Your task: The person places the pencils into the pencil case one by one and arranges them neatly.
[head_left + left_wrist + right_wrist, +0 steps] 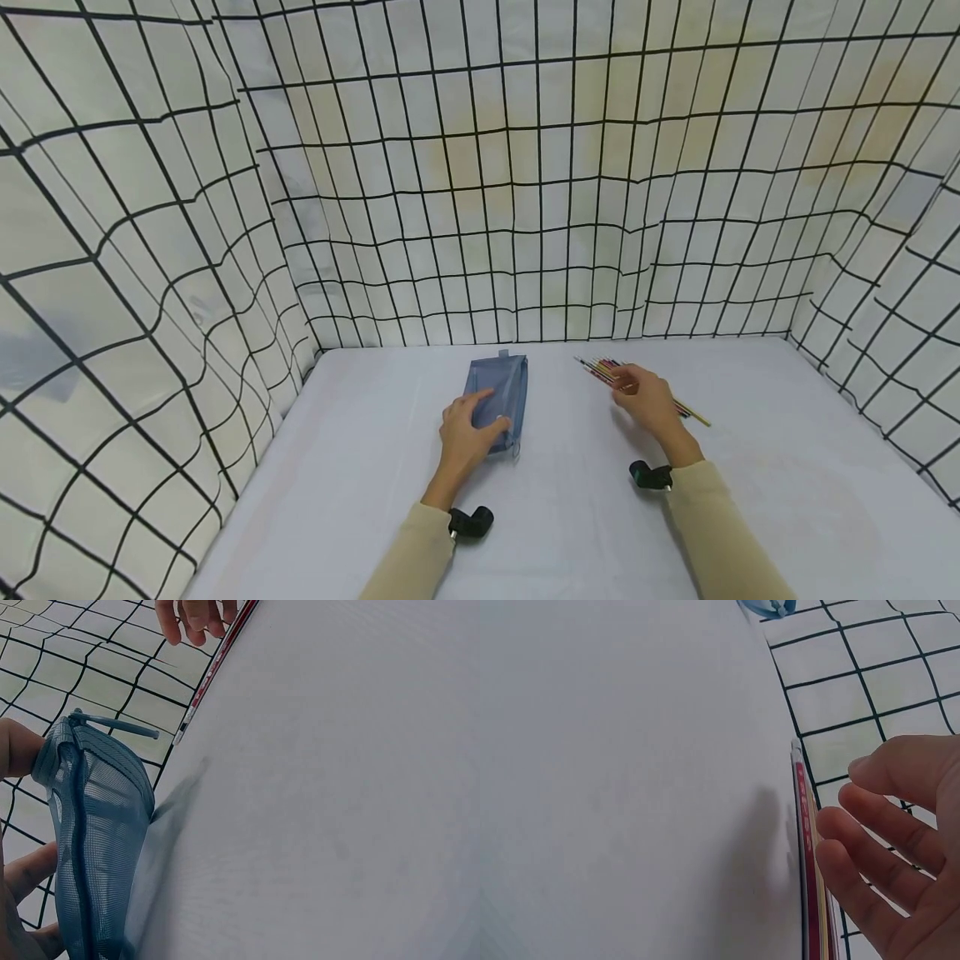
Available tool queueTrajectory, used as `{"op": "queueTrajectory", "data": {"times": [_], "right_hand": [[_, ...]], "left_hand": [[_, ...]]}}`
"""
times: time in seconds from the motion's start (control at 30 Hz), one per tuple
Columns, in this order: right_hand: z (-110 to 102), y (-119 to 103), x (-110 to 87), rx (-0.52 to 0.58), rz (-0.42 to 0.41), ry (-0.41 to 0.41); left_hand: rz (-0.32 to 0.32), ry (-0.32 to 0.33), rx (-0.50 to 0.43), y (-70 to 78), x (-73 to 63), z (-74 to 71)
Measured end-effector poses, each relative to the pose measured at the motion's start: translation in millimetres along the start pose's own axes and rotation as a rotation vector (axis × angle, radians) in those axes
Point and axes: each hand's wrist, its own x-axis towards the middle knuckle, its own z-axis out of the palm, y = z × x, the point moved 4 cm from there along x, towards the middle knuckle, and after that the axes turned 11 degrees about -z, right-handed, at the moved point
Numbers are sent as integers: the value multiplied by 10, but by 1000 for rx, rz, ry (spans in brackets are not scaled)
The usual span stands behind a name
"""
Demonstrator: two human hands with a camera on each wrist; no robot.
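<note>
A blue mesh zipper pouch (497, 392) lies on the white table, left of centre in the head view. My left hand (467, 432) rests on its near left part, thumb and forefinger spread. The left wrist view shows the pouch (105, 825) side-on, zipper along its edge, one finger touching the end with the pull. To the right lies a loose bunch of several pencils (597, 370), slanting across the table. Over them hovers my right hand (647, 402), fingers loosely bent; in the right wrist view nothing lies between its thumb and fingers, beside the pencils (808, 847).
A white cloth covers the table (570, 517). Behind it and on both sides stand white walls with a black grid net (540, 192). Black wrist cameras (472, 522) sit at both sleeve cuffs.
</note>
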Motion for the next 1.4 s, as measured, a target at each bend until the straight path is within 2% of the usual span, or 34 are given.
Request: {"op": "queueTrajectory", "data": {"times": [0.4,0.83,1.07,1.4], "right_hand": [[-44,103,17,-147,2,-44],[-44,80,7,-248,39,-108],[-38,89,-4,-286,43,-154],[-20,81,-24,-313,34,-179]], "left_hand": [[0,-8,-12,12,-5,-6],[6,-7,-12,26,-11,-6],[7,-6,-13,20,-15,-9],[10,-5,-16,27,-23,-17]]}}
